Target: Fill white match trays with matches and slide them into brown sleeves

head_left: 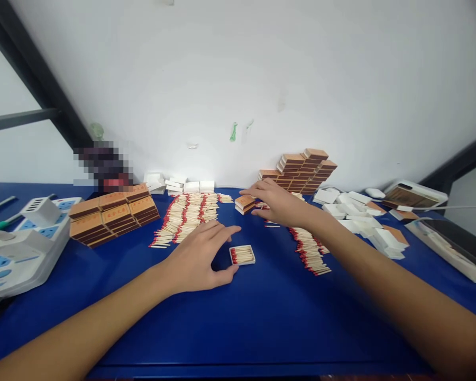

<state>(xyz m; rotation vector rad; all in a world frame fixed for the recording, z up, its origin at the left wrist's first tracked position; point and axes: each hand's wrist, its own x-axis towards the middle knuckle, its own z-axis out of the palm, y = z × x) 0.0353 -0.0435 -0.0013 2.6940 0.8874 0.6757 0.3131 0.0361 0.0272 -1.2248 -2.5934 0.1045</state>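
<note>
A small white tray [243, 255] filled with red-tipped matches lies on the blue table. Just left of it is my left hand [202, 254], thumb and fingers apart, holding nothing. Farther back, my right hand [273, 203] reaches over the table with thumb and fingers spread around the right side of an orange-topped matchbox [245, 203]; whether they touch it is hard to tell. Rows of matches [194, 211] lie behind my left hand. More matches [307, 248] lie under and beside my right forearm.
Stacked matchboxes stand at left [115, 214] and against the wall [301, 172]. White trays lie at back left [198, 186] and in a pile at right [357, 211]. A power strip [31, 254] sits far left; a phone-like black object [460, 241] lies far right.
</note>
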